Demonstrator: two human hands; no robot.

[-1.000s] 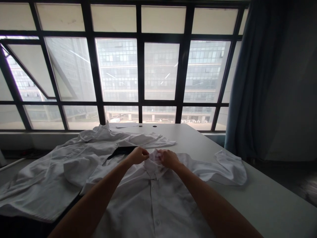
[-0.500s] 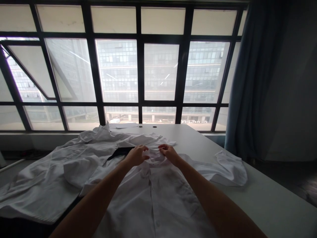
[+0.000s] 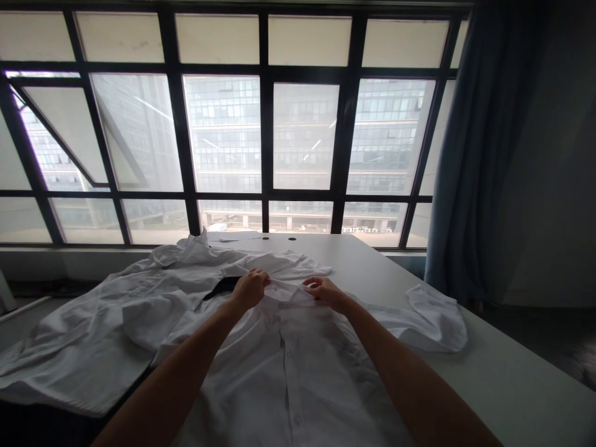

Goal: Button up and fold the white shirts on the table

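A white button-up shirt (image 3: 298, 372) lies front-up on the table before me, its buttoned placket running toward me. My left hand (image 3: 250, 289) pinches the left side of the shirt's collar (image 3: 284, 292). My right hand (image 3: 326, 290) grips the right side of that collar with curled fingers. The two hands are a short way apart, with the collar stretched flat between them. The shirt's right sleeve (image 3: 433, 320) trails out to the right.
More white shirts (image 3: 116, 316) lie heaped on the left, reaching the table's left edge. The white table (image 3: 493, 372) runs back to a large black-framed window (image 3: 265, 136). A dark blue curtain (image 3: 470, 155) hangs at right. Two cable holes (image 3: 278, 238) sit near the far edge.
My hands were close together bunching the collar at the neck; they have moved apart and slightly away from me, spreading the collar out flat.
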